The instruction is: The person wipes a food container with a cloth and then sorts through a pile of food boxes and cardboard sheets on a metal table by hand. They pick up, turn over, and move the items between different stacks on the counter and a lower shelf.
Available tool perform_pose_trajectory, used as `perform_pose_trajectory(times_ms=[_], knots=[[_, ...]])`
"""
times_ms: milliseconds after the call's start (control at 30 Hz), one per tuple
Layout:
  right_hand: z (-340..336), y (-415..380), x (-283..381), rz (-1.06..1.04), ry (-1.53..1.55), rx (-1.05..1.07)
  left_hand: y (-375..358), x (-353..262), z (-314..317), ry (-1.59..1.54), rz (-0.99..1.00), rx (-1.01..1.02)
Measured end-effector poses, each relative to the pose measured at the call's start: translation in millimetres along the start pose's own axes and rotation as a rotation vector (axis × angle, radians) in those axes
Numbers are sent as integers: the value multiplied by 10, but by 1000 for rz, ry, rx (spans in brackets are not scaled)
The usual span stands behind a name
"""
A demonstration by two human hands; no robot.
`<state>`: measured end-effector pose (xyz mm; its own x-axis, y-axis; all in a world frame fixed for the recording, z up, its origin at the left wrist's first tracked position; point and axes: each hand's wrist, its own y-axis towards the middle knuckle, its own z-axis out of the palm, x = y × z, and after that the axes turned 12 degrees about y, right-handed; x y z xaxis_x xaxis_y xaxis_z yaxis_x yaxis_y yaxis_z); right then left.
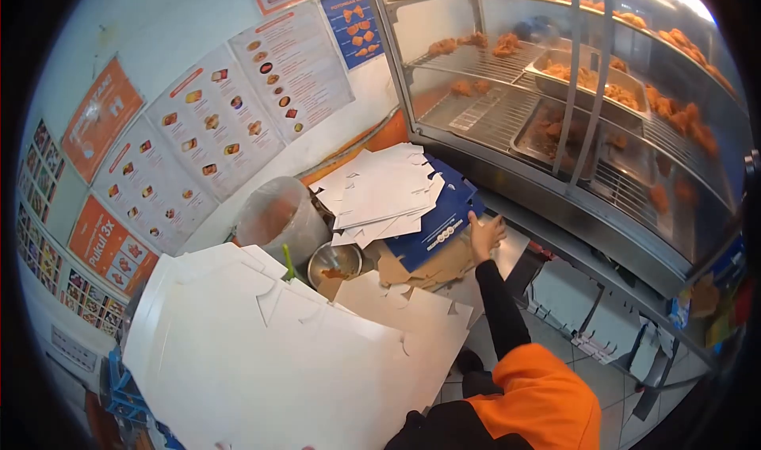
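My right hand [486, 236] is at the right edge of a stack of flat blue cardboard box blanks [445, 222], its thumb and fingers spread apart. Over part of that stack lie several white cardboard blanks [387, 187] with cut edges. Brown cardboard [428, 269] shows beneath the blue ones. Large white cardboard sheets [261, 355] with slits along their edges fill the lower left, close in front of me. My left hand does not show; these sheets cover the area at the bottom.
Behind the sheets stand a cloudy plastic tub [279, 220] and a metal bowl [333, 264] beside a green handle [288, 261]. A glass display case [491, 117] with fried chicken [507, 45] rises at the right. Menu posters [210, 121] cover the left wall.
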<state>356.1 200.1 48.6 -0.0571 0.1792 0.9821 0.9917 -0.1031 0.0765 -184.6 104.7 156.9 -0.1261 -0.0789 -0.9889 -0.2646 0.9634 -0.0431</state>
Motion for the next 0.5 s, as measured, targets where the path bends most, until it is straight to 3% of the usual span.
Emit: perform_pose_trajectory(times_ms=[67,133,200,233,267,400,500], knots=[[251,302,46,-23,-155,30,-90,-36,334,22,-17,10],[501,364,92,-204,219,362,-201,-65,621,40,-36,21],[557,46,533,-273,626,441,-335,-32,841,48,-75,35],[415,-147,853,-353,427,465,-395,-22,952,55,-98,41],[447,-380,1026,-269,607,598,-468,-5,1044,61,-122,48],[653,-966,1406,-454,785,644,-742,99,1351,80,-214,66],[743,-1016,1566,-427,814,775,-896,177,1501,89,-273,68]])
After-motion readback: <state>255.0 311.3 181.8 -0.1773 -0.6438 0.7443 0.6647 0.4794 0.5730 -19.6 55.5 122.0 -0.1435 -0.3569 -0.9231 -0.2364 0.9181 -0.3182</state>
